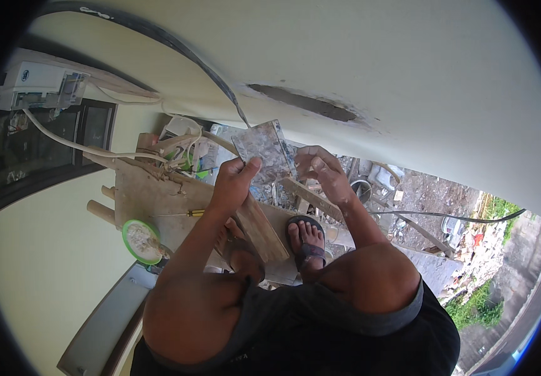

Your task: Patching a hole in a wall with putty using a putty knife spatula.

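My left hand (236, 182) grips a square, flat plate (261, 153) smeared with whitish-grey filler, the thumb lying on its face. Along the plate's right side runs a dark-speckled raised edge or strip. Beside that edge is my right hand (323, 172), its fingers bent together and dusted with white; whatever they hold is hidden. Above both hands, a long rough hole (305, 102) breaks the pale wall (408, 81). A green-rimmed bowl (142, 241) of whitish paste stands to the left on the boards.
I am perched on a wooden plank platform (157, 194), a screwdriver (195, 213) lying near my left arm. Rubble and debris (421, 194) spread below on the right. A black cable (176, 44) hangs along the wall. An open electrical box (45, 88) is mounted at left, above a dark window (32, 150).
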`<act>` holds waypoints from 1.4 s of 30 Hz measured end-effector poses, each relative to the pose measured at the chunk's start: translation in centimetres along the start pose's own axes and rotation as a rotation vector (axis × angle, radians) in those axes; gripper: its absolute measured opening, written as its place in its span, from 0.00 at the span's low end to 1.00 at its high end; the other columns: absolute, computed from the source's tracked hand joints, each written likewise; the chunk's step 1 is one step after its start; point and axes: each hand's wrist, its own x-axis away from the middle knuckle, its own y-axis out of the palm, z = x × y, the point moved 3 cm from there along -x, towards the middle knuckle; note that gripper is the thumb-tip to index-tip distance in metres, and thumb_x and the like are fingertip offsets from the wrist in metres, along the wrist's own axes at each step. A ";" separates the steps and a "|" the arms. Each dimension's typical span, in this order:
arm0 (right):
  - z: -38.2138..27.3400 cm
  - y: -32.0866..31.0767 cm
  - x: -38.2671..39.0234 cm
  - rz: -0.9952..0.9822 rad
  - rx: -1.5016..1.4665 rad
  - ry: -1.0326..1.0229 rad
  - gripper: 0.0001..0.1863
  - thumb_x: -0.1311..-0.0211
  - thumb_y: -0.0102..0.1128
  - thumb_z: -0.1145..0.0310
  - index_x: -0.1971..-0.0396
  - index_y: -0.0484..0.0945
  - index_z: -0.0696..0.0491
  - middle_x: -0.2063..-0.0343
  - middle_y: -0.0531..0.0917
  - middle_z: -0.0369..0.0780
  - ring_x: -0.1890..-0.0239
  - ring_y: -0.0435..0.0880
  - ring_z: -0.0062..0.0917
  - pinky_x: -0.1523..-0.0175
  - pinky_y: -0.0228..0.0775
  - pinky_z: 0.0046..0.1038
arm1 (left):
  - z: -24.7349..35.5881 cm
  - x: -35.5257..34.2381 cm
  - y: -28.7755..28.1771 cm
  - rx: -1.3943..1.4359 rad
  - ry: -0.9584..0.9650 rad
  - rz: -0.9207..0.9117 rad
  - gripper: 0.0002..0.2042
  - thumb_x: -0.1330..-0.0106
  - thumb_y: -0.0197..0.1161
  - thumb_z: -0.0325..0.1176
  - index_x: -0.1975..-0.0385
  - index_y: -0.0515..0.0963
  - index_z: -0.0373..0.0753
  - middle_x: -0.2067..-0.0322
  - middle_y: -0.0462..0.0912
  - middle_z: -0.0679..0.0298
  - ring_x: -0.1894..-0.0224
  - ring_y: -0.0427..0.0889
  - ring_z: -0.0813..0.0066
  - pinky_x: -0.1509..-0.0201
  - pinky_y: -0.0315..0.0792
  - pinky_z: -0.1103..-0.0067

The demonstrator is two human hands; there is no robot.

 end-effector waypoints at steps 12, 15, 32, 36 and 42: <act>5.1 3.9 7.5 0.049 0.284 0.047 0.26 0.45 0.67 0.65 0.47 0.73 0.58 0.56 0.81 0.42 0.55 0.79 0.26 0.51 0.71 0.30 | -5.1 -0.4 4.3 0.606 -0.339 0.603 0.20 0.31 0.54 0.48 0.71 0.74 0.33 0.76 0.72 0.66 0.71 0.69 0.77 0.68 0.66 0.75; 2.5 1.0 7.0 0.232 0.627 -0.280 0.16 0.42 0.63 0.67 0.57 0.78 0.60 0.69 0.84 0.41 0.68 0.83 0.26 0.61 0.75 0.30 | -5.1 0.4 4.2 0.455 -0.353 0.589 0.22 0.31 0.54 0.49 0.67 0.75 0.31 0.73 0.73 0.63 0.67 0.69 0.75 0.63 0.67 0.73; -8.5 -10.8 7.9 0.522 1.239 -0.593 0.04 0.49 0.65 0.78 0.72 0.81 0.58 0.80 0.81 0.42 0.81 0.80 0.30 0.77 0.70 0.29 | -7.6 2.5 0.2 -0.037 -0.244 0.408 0.24 0.33 0.57 0.49 0.86 0.66 0.37 0.88 0.63 0.69 0.84 0.62 0.81 0.79 0.60 0.77; -7.6 -6.9 3.7 0.453 1.208 -0.748 0.04 0.49 0.66 0.77 0.72 0.81 0.57 0.81 0.79 0.42 0.83 0.77 0.34 0.78 0.67 0.31 | -7.7 1.8 0.1 -0.062 -0.239 0.406 0.24 0.34 0.58 0.49 0.87 0.66 0.38 0.89 0.64 0.69 0.85 0.65 0.81 0.80 0.61 0.78; -7.1 -6.3 2.7 0.505 1.106 -0.680 0.05 0.50 0.68 0.75 0.73 0.81 0.58 0.80 0.81 0.43 0.82 0.80 0.35 0.78 0.70 0.31 | -7.4 1.3 -0.2 0.010 -0.197 0.358 0.24 0.34 0.58 0.49 0.87 0.66 0.40 0.89 0.64 0.70 0.85 0.64 0.81 0.80 0.61 0.79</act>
